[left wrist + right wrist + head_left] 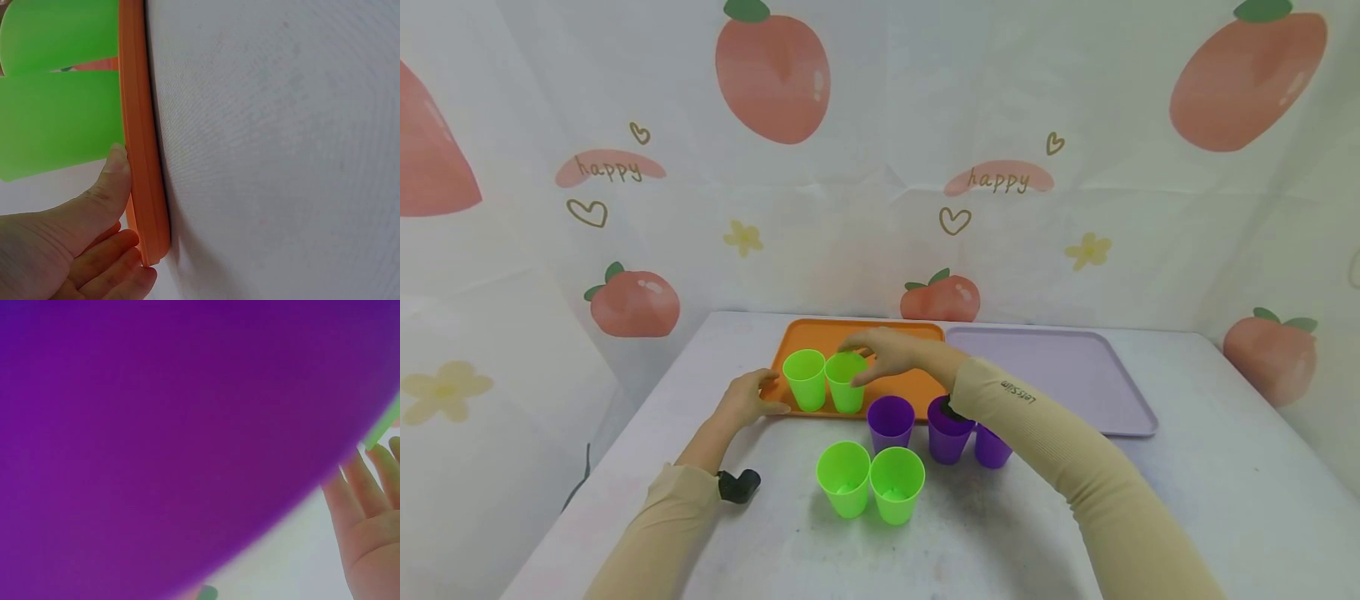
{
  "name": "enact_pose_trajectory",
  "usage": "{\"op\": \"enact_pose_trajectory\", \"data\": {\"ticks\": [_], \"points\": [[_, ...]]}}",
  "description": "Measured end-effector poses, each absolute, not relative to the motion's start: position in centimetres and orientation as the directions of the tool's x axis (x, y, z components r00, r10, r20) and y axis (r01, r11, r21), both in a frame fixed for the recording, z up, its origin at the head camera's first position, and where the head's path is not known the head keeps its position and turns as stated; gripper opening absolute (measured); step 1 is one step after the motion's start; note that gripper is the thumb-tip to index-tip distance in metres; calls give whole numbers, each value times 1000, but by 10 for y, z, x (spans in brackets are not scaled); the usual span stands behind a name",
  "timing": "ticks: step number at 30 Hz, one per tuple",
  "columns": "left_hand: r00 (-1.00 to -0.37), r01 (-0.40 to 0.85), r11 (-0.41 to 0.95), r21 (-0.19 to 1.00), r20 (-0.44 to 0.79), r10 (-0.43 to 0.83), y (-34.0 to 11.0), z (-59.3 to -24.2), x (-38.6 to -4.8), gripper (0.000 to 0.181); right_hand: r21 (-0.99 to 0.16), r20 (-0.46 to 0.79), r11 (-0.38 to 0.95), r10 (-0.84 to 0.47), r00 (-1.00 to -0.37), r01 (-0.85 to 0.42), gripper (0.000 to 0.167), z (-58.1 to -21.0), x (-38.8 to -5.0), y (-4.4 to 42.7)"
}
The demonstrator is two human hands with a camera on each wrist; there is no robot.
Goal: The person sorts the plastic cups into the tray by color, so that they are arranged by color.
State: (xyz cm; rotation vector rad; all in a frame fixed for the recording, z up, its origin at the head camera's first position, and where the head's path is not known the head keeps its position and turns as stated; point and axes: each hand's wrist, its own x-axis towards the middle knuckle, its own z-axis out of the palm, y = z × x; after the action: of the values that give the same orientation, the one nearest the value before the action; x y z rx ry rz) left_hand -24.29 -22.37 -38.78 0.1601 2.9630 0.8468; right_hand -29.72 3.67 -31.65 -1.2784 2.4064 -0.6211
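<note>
Two green cups stand upright side by side at the front left of the orange tray (910, 385). My left hand (747, 400) is at the tray's front left corner, beside the left green cup (807, 382). In the left wrist view its thumb lies along the tray rim (145, 187) close to the cup base, with the other fingers loosely bent past the corner. My right hand (889, 353) reaches over the right green cup (847, 393), thumb in front and fingers by the far rim. In the right wrist view those fingers (369, 487) look fairly straight near a green edge.
Purple cups (891, 423) stand in a row before the tray, partly behind my right sleeve. Nearer me two green cups (898, 487) stand side by side. A lilac tray (1045, 367) lies right of the orange one. A purple surface (175, 437) fills most of the right wrist view.
</note>
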Motion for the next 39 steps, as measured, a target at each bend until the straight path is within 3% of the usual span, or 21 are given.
{"op": "enact_pose_trajectory", "data": {"ticks": [10, 19, 27, 34, 39], "points": [[-993, 79, 844, 531, -35, 115, -224, -387, -243, 63, -557, -74, 531, -798, -598, -639, 56, -299, -293, 43], [-992, 84, 847, 525, -33, 119, -224, -385, -242, 63, -601, 57, 428, -820, -570, -675, 42, -285, -277, 55], [-992, 94, 844, 527, -26, 127, -224, -386, -243, 63, -628, 159, 386, -787, -597, -676, 38, -283, -258, 79], [-992, 105, 850, 516, -10, 128, -225, -386, -242, 63, -691, 157, 378, -753, -639, -616, 37, -286, -241, 103], [-991, 112, 857, 502, -3, 131, -224, -385, -241, 63, -677, 199, 373, -737, -645, -635, 35, -291, -226, 122]]}}
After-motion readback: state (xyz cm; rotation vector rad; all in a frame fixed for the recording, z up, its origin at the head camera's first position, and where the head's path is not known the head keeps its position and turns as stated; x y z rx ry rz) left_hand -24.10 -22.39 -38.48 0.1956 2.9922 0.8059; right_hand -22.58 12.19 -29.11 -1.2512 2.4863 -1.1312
